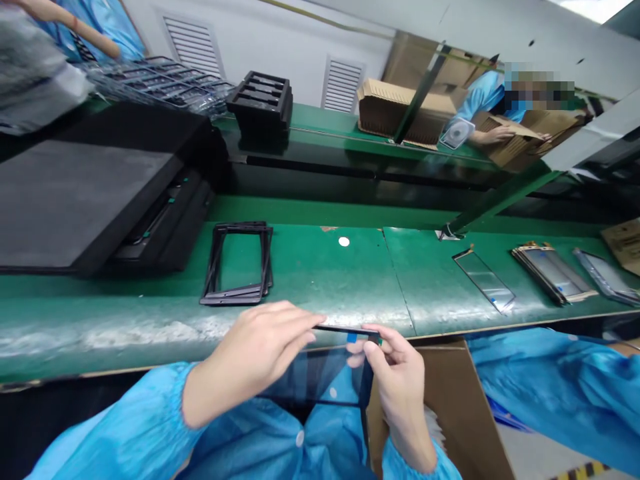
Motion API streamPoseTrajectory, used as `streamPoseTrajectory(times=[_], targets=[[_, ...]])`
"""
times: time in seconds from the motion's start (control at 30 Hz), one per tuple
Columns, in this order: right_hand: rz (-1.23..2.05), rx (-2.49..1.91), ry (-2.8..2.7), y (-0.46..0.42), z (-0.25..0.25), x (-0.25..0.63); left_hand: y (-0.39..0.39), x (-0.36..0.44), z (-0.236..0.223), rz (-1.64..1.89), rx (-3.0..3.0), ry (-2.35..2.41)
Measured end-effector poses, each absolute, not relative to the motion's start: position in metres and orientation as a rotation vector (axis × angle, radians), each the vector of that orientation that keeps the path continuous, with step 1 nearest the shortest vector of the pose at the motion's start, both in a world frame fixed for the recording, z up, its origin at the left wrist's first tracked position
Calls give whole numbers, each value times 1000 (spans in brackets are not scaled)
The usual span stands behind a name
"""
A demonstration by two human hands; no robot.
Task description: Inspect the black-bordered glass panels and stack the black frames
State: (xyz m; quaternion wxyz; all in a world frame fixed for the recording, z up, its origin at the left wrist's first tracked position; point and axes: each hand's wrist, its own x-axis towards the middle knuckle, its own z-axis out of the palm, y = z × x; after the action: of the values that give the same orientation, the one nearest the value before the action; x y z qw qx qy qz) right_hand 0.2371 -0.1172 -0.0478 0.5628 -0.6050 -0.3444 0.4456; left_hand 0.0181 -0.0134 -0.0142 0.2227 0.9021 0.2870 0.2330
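Observation:
A clear touch panel (325,373) with a black border and a small blue tab is held tilted in front of my body, just off the bench's near edge. My left hand (263,343) reaches over its upper left, fingers straight and together at the top edge; the thumb side is partly hidden. With thumb and fingers, my right hand (397,373) pinches the upper right corner, and some fingertips show through the glass. Beyond my left hand, several thin black frames (235,294) lie loosely stacked on the green bench (320,280).
Black foam trays (90,180) are piled at the left. Rightward lie a single glass panel (484,280) and a panel stack (553,270). A green post (495,197) slants up. A cardboard box (450,393) stands below, beside a neighbour's blue sleeve (550,380). Across, someone handles cardboard (520,143).

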Motion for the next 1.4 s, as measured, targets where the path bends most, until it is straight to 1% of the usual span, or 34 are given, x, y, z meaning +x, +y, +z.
streamPoseTrajectory(times=[0.07, 0.13, 0.3, 0.4, 0.8, 0.9, 1.0, 1.03, 1.1, 1.17, 1.2, 1.23, 1.33, 1.4], targets=[[1119, -1364, -911, -111, -49, 233, -16, 25, -13, 480, 2370, 755], [1198, -1313, -946, -103, -51, 231, -17, 30, -14, 397, 2133, 770], [1245, -1286, -672, -92, -62, 239, -19, 26, -25, 491, 1315, 941], [1231, -1296, -611, -90, -68, 242, -25, 23, -29, 543, 1098, 948], [1071, -1274, -730, -91, -49, 238, -35, 19, -33, 595, 1089, 979], [1106, -1306, -835, -90, -43, 232, -32, 16, -28, 623, 1346, 993], [1140, -1326, -1056, -87, -40, 220, -28, 19, -23, 485, 1711, 936], [1101, -1324, -1098, -86, -40, 218, -27, 20, -22, 410, 1769, 906], [895, -1340, -1097, -85, -42, 224, -26, 21, -22, 341, 1726, 896], [641, -1401, -1046, -87, -49, 240, -27, 19, -23, 403, 1520, 980], [569, -1438, -1022, -89, -53, 251, -27, 16, -23, 468, 1400, 1031], [589, -1463, -1002, -91, -59, 260, -28, 14, -23, 543, 1292, 1077], [956, -1391, -869, -99, -72, 276, -30, 7, -23, 724, 1116, 1154], [1116, -1307, -772, -104, -75, 274, -30, 4, -27, 766, 1090, 1176]])
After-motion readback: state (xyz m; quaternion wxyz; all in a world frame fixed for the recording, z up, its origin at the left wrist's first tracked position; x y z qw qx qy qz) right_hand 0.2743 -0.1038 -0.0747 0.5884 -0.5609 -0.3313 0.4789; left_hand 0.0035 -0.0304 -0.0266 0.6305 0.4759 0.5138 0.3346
